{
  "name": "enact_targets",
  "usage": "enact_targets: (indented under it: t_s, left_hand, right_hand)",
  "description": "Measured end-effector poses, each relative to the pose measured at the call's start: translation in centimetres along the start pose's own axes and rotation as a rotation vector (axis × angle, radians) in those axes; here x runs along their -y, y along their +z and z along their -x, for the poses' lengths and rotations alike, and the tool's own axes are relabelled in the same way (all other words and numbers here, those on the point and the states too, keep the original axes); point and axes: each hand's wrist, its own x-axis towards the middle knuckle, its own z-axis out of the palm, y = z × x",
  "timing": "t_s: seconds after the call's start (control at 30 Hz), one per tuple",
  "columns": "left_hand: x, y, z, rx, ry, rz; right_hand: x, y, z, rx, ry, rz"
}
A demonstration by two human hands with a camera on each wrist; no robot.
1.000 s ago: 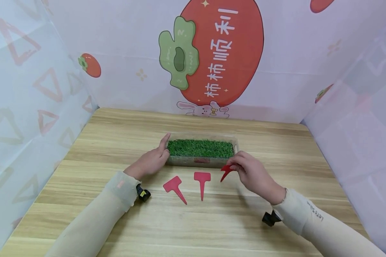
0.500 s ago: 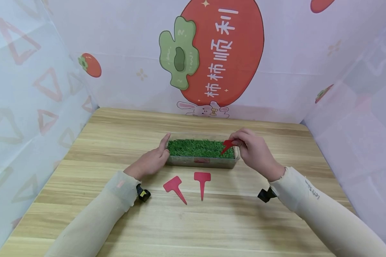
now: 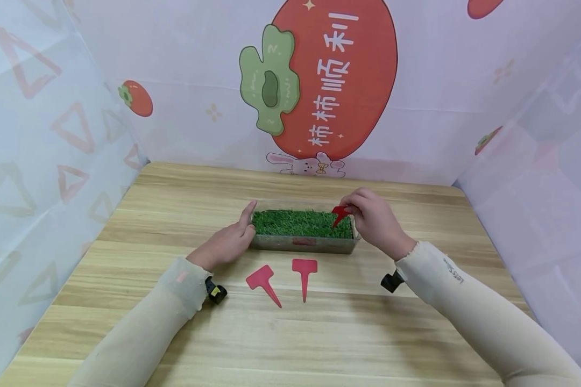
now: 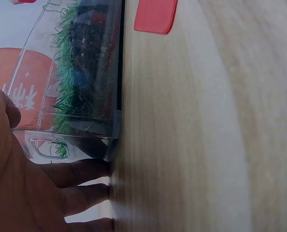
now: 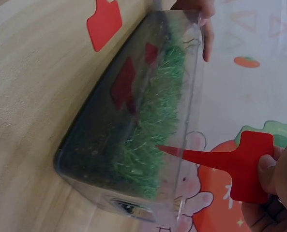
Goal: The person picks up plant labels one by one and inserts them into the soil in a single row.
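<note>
A clear plastic box [image 3: 273, 244] with a strip of green artificial grass [image 3: 295, 222] stands mid-table. My left hand [image 3: 224, 244] rests at its left end, index finger stretched along the rim. In the left wrist view the other fingers [image 4: 85, 195] are straight, tips down by the tabletop. My right hand [image 3: 377, 221] pinches the head of a red T-shaped plant label [image 5: 252, 166] over the box's right end. Its pointed stem slants down, the tip right at the grass in the right wrist view. Two matching plant labels, one upright [image 3: 304, 266] and one tilted [image 3: 260, 277], lie in front.
The wooden table [image 3: 290, 344] ends at a printed backdrop [image 3: 189, 59] with a big persimmon picture. Patterned sheets hang at both sides. Each wrist wears a small black camera, one at the left cuff [image 3: 216, 292] and one at the right cuff [image 3: 392, 281].
My right hand has lifted the plant label from in front of the box up and away over its right end, then shifted slightly left. The left hand and the two lying labels stay put.
</note>
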Motion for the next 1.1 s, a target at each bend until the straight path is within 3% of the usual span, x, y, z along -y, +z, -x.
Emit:
enact_targets:
  t_s: [0.6, 1.1]
  left_hand:
    - [0.1, 0.1, -0.4, -0.002, 0.002, 0.001]
    - [0.1, 0.1, -0.2, -0.004, -0.02, 0.01]
  right_hand:
    - [-1.2, 2.4, -0.2, 0.128, 0.129, 0.033]
    - [-1.4, 2.8, -0.2, 0.131, 0.084, 0.038]
